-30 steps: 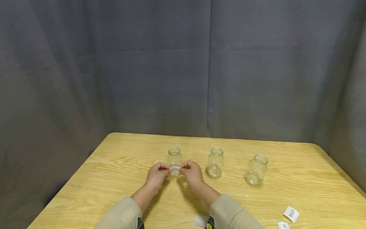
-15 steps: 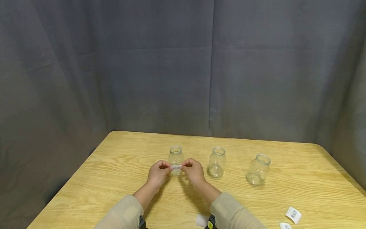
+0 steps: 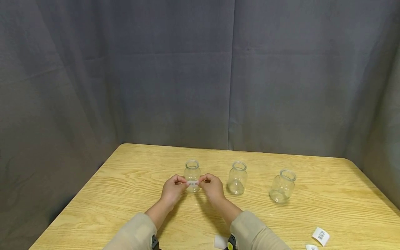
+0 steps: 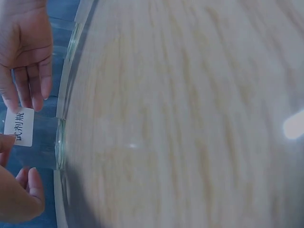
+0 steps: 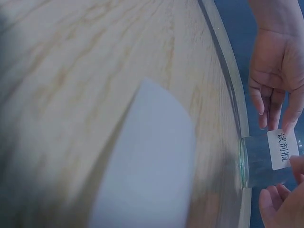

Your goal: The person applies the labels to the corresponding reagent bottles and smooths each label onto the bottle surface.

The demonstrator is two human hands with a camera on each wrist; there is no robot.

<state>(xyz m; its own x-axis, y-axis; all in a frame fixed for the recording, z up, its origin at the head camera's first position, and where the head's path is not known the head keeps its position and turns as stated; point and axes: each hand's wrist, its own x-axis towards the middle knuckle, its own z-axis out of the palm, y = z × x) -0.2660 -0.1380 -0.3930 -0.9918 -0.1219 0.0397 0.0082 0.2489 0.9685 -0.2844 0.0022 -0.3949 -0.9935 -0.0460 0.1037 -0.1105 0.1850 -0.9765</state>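
A clear glass jar (image 3: 192,170) stands upright at the left of the row. In front of its belly is a small white label (image 3: 192,183) with dark printed characters. My left hand (image 3: 172,190) pinches the label's left end between thumb and forefinger. Its right end is pinched the same way by my right hand (image 3: 213,189). In the left wrist view the label (image 4: 20,127) lies over the jar's side (image 4: 42,142), with fingertips at both ends. In the right wrist view the label (image 5: 281,151) looks nearly flat against the glass; whether it is fully stuck I cannot tell.
To the right stand two more clear jars, one in the middle (image 3: 237,180) and one farther right (image 3: 282,189). Printed labels (image 3: 321,236) lie at the front right of the wooden table (image 3: 131,166). A blank white slip (image 3: 220,241) lies beside the right wrist.
The view has shifted slightly. Both hands keep their pinch on the label at the left jar; it sits a little flatter across the front. The other jars have not moved.
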